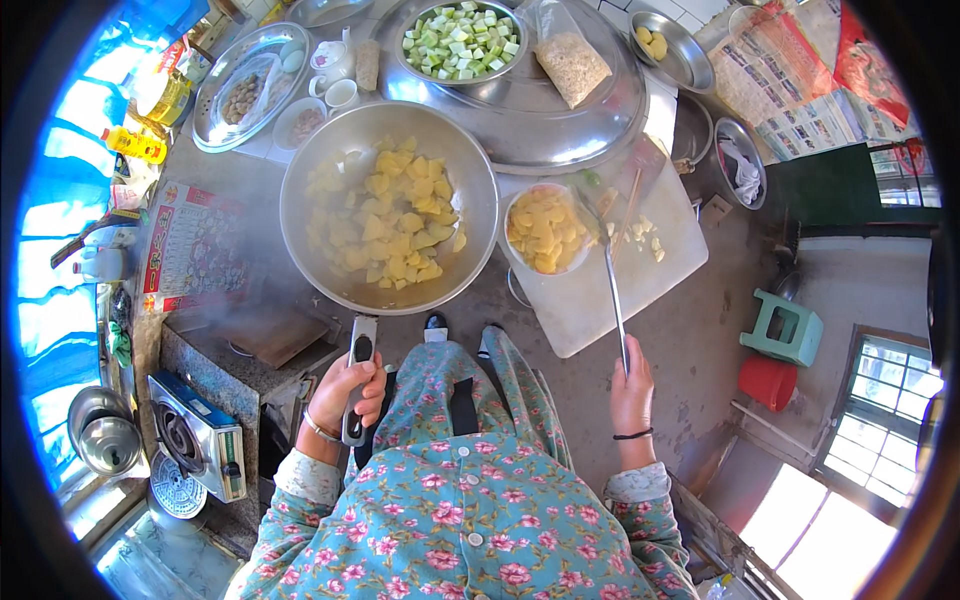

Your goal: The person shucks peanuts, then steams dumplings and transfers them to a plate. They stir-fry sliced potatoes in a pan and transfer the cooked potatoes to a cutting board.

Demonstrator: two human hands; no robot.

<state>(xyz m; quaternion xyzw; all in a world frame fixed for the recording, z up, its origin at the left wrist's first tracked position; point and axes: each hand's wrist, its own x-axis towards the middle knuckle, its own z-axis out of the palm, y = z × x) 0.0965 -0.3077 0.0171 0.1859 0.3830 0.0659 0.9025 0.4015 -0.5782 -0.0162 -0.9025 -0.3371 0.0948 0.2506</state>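
My left hand (350, 397) grips the handle of a large metal wok (330, 289), raised above the floor with steam around it. Cooked potato slices (409, 225) lie in the wok. My right hand (631, 386) is closed around the handle of a metal spatula or ladle (614, 289). The utensil's head end reaches the right rim of a bowl (512, 251) heaped with more potato slices (546, 229); that head is partly blurred. The bowl sits at the left edge of a white cutting board (600, 307), near chopped garlic (643, 229).
Behind the wok, a large metal lid (510, 135) carries a bowl of diced green vegetable (461, 41) and a plastic bag of grain-like food (573, 67). A gas stove (199, 442) stands at lower left. A green stool (784, 328) and a red bucket (766, 382) are at right.
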